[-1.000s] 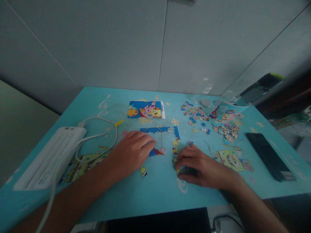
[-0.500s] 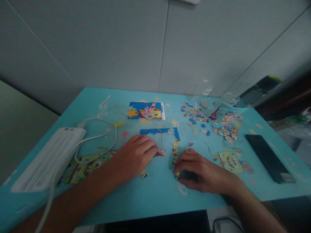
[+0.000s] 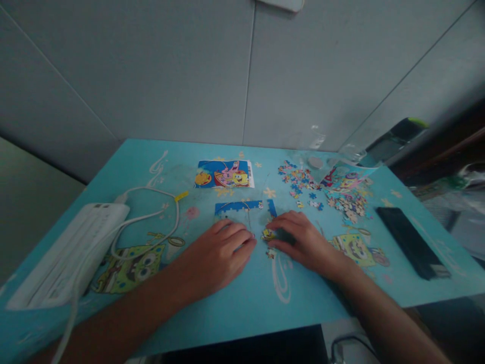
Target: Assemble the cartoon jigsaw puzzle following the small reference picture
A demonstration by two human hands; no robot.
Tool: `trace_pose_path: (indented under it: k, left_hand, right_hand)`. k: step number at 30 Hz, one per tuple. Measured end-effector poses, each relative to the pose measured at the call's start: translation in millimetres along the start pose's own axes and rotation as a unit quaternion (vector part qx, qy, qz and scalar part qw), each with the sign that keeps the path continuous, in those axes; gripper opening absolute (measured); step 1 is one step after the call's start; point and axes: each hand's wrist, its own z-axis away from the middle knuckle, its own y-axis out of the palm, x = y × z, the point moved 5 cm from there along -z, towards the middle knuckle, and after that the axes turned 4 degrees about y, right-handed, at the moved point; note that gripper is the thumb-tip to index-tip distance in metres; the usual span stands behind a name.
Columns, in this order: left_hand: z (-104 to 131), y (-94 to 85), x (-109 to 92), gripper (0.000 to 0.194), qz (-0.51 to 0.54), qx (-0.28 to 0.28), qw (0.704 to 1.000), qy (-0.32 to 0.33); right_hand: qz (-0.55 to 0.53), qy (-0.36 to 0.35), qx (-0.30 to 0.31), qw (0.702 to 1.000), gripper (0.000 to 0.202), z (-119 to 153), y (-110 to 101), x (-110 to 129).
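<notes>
My right hand [image 3: 297, 237] has its thumb and fingers closed around yellow jigsaw puzzle pieces [image 3: 268, 234] on the light blue table. Just below them lies another small piece [image 3: 271, 253]. A joined blue strip of the jigsaw puzzle [image 3: 237, 206] runs along the top, and a separate blue edge section [image 3: 271, 206] stands to its right. My left hand [image 3: 227, 250] rests palm down below the strip with its fingers bent together. It covers the pieces under it, and what its fingertips grip is hidden.
Behind the puzzle lies a picture card [image 3: 224, 174]. Loose pieces [image 3: 299, 179] are heaped at the back right, beside a clear bag with a printed label [image 3: 346, 176]. A black phone-like slab [image 3: 411, 241] lies at right. A white power strip [image 3: 68, 253] and its cable [image 3: 178, 215] occupy the left.
My right hand has moved up and inward, bringing the yellow pieces nearer the blue edge section. My left hand has shifted slightly to the right and now hides the reddish pieces. The view has tilted slightly.
</notes>
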Motion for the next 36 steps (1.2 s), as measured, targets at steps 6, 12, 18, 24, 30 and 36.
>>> trace_pose_path:
  k: [6,12,18,24,30,36]
  left_hand:
    - [-3.5,4.9,-2.3,0.024,0.001,0.000,1.000,0.003]
    - [-7.5,11.0,-7.5,0.029,0.006,0.017,1.000,0.019]
    - [-9.1,10.6,-10.5,0.027,0.010,0.014,1.000,0.022]
    - [-7.8,11.9,-11.5,0.027,0.023,0.031,0.999,0.019]
    - [-8.7,9.0,-11.0,0.026,0.022,0.031,0.999,0.019]
    - [-8.8,10.2,-11.0,0.027,0.006,0.011,1.000,0.018]
  right_hand:
    - [0.021,0.021,-0.004,1.000,0.023,5.0,-7.8,-7.0]
    - [0.049,0.021,0.010,0.999,0.027,4.7,-3.5,-4.3]
    - [0.050,0.036,0.018,0.998,0.021,7.2,-1.3,-6.0]
    - [0.052,0.040,0.010,0.998,0.019,6.9,-2.9,-3.7]
    - [0.055,0.036,0.018,0.998,0.024,6.9,-2.1,-1.6]
    - [0.047,0.034,0.022,0.998,0.018,6.8,-2.7,1.0]
